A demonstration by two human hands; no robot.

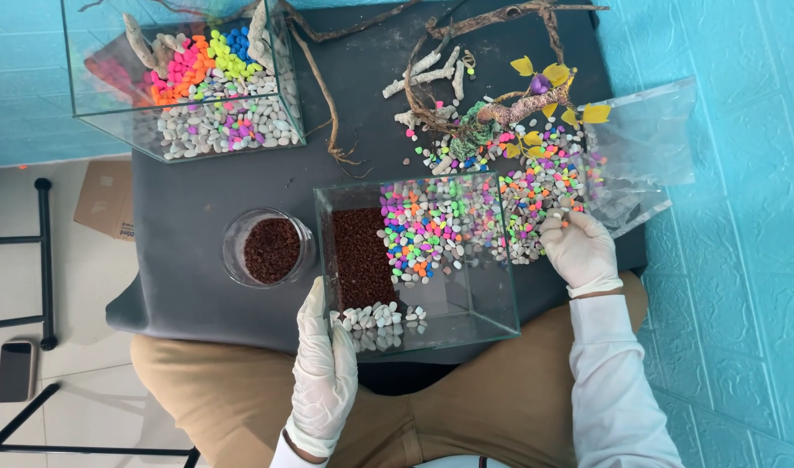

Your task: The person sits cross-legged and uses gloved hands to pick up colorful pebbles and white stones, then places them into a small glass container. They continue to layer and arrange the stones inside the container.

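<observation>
On the dark grey table (pixel 197 217), seen from the head camera, a glass tank (pixel 418 260) holds red-brown gravel, white stones and neon pebbles. The gloved left hand (pixel 323 368) lies flat and open against the tank's near left corner. The gloved right hand (pixel 579 247) curls its fingers, pinching at the loose coloured pebbles (pixel 540 186) just right of the tank, beside a clear plastic bag (pixel 648 139).

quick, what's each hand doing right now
left hand: open, flat against the near corner of the glass tank
right hand: fingers curled in the loose coloured pebbles; grip unclear
</observation>
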